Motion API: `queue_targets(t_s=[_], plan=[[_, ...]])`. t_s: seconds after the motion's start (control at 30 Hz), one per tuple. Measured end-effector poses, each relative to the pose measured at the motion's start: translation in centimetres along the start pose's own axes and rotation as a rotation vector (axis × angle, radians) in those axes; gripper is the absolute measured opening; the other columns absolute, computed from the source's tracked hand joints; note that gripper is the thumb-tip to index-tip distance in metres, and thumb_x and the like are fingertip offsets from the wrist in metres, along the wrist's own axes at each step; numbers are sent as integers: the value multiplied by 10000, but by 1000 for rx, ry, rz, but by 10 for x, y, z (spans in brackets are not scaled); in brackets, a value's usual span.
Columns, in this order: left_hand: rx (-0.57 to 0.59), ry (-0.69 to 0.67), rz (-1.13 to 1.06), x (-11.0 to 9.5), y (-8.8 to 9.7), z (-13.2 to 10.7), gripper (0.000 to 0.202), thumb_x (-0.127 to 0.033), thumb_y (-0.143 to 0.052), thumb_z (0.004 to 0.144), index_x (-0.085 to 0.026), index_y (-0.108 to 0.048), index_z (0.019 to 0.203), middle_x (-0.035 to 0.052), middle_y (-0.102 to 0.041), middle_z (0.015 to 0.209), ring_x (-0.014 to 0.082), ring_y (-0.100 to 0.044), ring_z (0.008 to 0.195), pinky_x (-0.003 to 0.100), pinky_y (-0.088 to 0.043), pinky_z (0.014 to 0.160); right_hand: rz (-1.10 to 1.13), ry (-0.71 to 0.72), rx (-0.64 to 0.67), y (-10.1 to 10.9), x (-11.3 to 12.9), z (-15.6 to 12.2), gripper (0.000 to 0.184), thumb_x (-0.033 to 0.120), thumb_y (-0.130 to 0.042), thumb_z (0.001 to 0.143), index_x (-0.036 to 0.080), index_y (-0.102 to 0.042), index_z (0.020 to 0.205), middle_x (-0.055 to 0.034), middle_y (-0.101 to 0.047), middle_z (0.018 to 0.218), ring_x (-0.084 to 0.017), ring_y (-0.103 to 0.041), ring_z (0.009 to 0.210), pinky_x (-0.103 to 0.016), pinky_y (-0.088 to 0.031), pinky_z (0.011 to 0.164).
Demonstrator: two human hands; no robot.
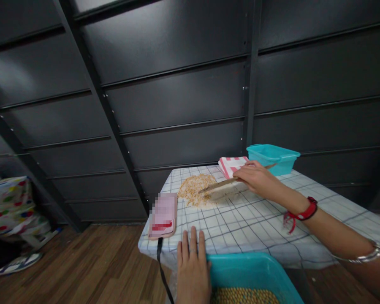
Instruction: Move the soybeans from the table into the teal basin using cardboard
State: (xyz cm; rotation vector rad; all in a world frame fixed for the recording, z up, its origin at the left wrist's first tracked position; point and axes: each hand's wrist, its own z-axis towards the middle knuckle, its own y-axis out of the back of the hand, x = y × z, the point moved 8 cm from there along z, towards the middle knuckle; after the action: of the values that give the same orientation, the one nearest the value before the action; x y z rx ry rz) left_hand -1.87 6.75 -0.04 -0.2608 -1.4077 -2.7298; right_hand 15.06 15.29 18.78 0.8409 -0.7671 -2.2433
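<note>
My right hand is closed around the wooden handle of what looks like a brush with pale bristles against the tablecloth. Its far end reaches into a spread pile of yellow beans mixed with fine whitish bits. My left hand lies flat at the table's near edge, fingers stretched out, holding nothing. Right beside it is a turquoise tub with yellow beans in the bottom, partly cut off by the frame.
A pink phone with a black strap lies at the table's left edge. A folded pink-and-white striped cloth and a second turquoise tub stand at the back. Dark metal panels rise behind the checked tablecloth.
</note>
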Motion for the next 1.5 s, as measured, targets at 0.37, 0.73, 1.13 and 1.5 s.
queue_targets(t_s=[0.37, 0.73, 1.13, 1.5], plan=[[7, -10, 2, -2, 15, 4, 559, -123, -381, 753, -219, -426, 1303, 92, -464, 1367, 311, -399, 1251, 504, -421, 954, -101, -39, -39, 5, 13, -18, 236, 28, -394, 789, 185, -565, 832, -20, -641, 737, -159, -552, 709, -337, -319, 812], [48, 1, 2, 1, 9, 1, 588, -119, -381, 758, -217, -363, 1338, 98, -406, 1407, 323, -345, 1284, 524, -393, 984, -39, 22, 28, -4, 20, -17, 236, 43, -389, 807, 187, -575, 816, -13, -653, 750, -143, -563, 700, -326, -328, 800], [77, 0, -5, 2, 13, 4, 569, -113, -391, 758, -228, -399, 1315, 88, -429, 1390, 317, -379, 1264, 512, -403, 977, 21, 34, 47, 3, 23, -19, 225, 47, -400, 810, 198, -566, 797, -4, -646, 722, -147, -562, 694, -329, -345, 796], [89, -41, 8, -1, 24, 6, 536, -133, -386, 772, -208, -426, 1302, 108, -472, 1353, 321, -430, 1224, 485, -432, 943, -4, -30, -110, 7, 5, -42, 275, 47, -386, 806, 201, -580, 924, -13, -659, 762, -149, -576, 720, -340, -382, 793]])
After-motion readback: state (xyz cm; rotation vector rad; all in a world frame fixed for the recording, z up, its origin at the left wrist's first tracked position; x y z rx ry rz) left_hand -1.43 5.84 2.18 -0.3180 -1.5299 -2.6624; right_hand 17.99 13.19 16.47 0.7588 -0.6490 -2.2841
